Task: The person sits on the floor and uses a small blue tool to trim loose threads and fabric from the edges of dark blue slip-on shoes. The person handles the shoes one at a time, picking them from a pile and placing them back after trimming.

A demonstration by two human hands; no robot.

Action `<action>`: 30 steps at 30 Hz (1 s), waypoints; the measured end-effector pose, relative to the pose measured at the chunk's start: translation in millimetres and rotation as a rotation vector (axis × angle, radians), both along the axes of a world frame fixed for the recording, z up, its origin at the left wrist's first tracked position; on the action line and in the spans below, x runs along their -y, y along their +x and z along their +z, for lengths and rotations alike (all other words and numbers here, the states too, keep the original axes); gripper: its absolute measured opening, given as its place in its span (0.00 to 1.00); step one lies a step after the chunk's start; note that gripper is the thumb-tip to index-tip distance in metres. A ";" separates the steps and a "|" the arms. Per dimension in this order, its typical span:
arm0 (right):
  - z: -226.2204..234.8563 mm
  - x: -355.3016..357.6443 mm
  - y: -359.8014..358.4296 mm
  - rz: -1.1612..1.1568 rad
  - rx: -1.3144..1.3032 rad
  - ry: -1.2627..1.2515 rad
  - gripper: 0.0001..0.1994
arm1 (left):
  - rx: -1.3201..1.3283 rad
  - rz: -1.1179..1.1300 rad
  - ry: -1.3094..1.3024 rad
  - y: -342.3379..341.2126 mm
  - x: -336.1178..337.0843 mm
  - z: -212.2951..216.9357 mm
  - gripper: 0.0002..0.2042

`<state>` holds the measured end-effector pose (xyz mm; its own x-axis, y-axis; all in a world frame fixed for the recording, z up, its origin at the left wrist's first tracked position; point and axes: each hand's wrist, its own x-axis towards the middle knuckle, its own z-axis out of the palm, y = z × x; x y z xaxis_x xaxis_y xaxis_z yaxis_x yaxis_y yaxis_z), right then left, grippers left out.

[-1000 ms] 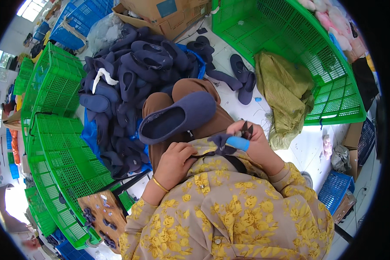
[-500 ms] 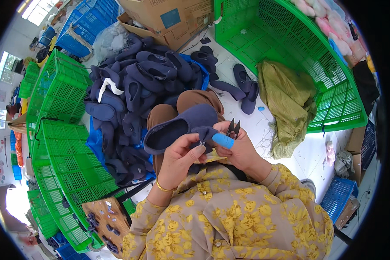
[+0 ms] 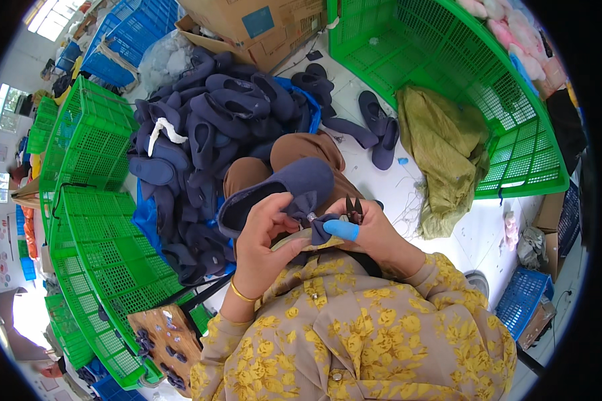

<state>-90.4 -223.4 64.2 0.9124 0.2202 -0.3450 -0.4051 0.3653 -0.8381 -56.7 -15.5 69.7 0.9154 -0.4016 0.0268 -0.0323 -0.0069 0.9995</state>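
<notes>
A dark blue slipper (image 3: 314, 175) lies across my lap, its opening toward the left. At its near side sits a dark blue bow (image 3: 306, 205) with a small shiny centre. My left hand (image 3: 264, 230) is closed at the slipper's near edge and the bow's left side, thumb and fingers bent. My right hand (image 3: 378, 235), a blue wrap on its thumb, pinches the bow's right side. Small dark thread snips (image 3: 354, 208) are tucked in that same hand, blades pointing up. Below the bow shows a yellowish strip (image 3: 299, 239), partly hidden by my fingers.
A big heap of dark blue slippers (image 3: 204, 123) lies ahead to the left. Green crates (image 3: 107, 250) line the left, with a board of small bows (image 3: 164, 341) nearby. A large green crate (image 3: 528, 164) and olive sack (image 3: 441, 154) stand right. Loose slippers (image 3: 383, 150) lie on the floor.
The bow has been turned and spread flatter, its centre now facing up. My left fingers have lifted and shifted left along the slipper; the right hand stays by the bow with the snips.
</notes>
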 end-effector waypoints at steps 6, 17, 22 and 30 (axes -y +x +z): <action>7.6 8.0 0.6 0.204 0.283 -0.295 0.06 | -0.522 -0.061 -0.123 1.8 -6.7 13.1 0.16; 13.1 8.6 -1.0 0.189 0.357 -0.345 0.06 | -0.438 -0.080 -0.082 -5.5 -14.2 7.0 0.08; 12.5 14.0 -1.7 0.206 0.474 -0.490 0.10 | -0.271 -0.152 -0.156 -8.9 -23.4 -0.8 0.08; 13.9 16.0 -3.2 0.328 0.597 -0.497 0.25 | -0.154 -0.195 -0.141 -8.7 -27.5 -11.0 0.08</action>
